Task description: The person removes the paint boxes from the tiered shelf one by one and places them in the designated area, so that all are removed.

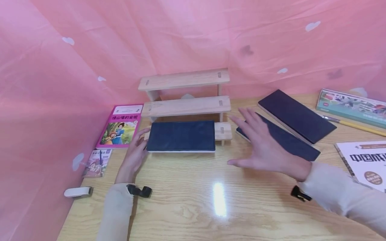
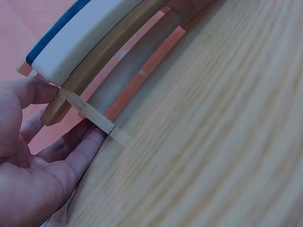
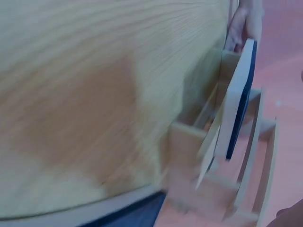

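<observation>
A three-tier wooden rack [image 1: 187, 105] stands before the pink cloth. A flat dark-blue box [image 1: 181, 135] with a white side lies on its lowest step. My left hand [image 1: 135, 154] is at the left end of that step; in the left wrist view its fingers [image 2: 40, 90] are bent around the plank's end, beside the box's corner. Spread wide, my right hand [image 1: 265, 147] hovers right of the rack and holds nothing. Behind it are a dark-blue box [image 1: 289, 142], partly hidden, and another dark-blue box [image 1: 297, 115]. The right wrist view is blurred.
At the left lie a pink picture book [image 1: 120, 127], a small booklet [image 1: 98, 164] and a white device [image 1: 77, 191]. At the right are a yellow-handled brush [image 1: 359, 125], a teal patterned box [image 1: 352, 105] and a white book [image 1: 366, 160]. Pink cloth [image 1: 193, 36] hangs behind.
</observation>
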The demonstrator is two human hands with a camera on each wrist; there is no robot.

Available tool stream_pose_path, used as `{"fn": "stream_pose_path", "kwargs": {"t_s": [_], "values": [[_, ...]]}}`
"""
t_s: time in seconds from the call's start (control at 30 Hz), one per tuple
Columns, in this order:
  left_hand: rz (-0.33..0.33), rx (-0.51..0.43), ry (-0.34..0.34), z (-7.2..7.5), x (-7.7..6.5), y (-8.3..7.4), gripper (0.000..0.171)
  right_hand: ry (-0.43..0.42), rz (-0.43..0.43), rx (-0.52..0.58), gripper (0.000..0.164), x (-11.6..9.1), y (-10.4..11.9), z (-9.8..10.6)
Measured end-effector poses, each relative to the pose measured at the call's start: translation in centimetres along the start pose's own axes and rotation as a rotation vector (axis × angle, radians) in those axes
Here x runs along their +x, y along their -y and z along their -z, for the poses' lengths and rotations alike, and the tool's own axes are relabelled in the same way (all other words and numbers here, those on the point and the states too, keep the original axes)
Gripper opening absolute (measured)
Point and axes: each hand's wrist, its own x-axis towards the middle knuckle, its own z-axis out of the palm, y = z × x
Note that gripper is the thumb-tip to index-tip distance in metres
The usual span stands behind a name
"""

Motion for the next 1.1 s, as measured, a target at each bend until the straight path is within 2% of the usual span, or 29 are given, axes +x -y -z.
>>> {"fn": "stream_pose_path", "kwargs": {"t_s": [0.17, 0.33, 0.47, 0.63, 0.8, 0.97, 1.1], "values": [[0.012, 0.018, -0.014, 0.0, 0.1, 0.1, 0.036, 0.132, 0.029, 0.005, 0.114, 2.3, 1.3, -2.5], [-0.001, -0.008, 0.006, -0.4, 0.3, 0.4, 0.036, 0.222, 0.027, 0.021, 0.106, 3.6, 1.5, -4.0], [0.013, 0.019, -0.002, -0.6, 0.3, 0.4, 0.036, 0.264, 0.053, -0.002, 0.103, 4.5, 1.0, -4.9], [0.020, 0.057, -0.025, -0.3, 0.1, 0.0, 0.037, 0.308, 0.124, -0.086, 0.102, 6.1, 0.5, -6.1], [0.024, 0.029, -0.021, -0.2, 0.2, 0.1, 0.038, 0.358, 0.166, -0.117, 0.100, 7.4, -0.1, -7.0], [0.028, 0.049, -0.036, -0.1, 0.2, 0.2, 0.038, 0.395, 0.179, -0.107, 0.095, 8.4, -0.4, -7.7], [0.021, 0.074, -0.037, 0.0, 0.4, 0.0, 0.038, 0.394, 0.168, -0.122, 0.095, 8.8, -0.5, -8.0]]}}
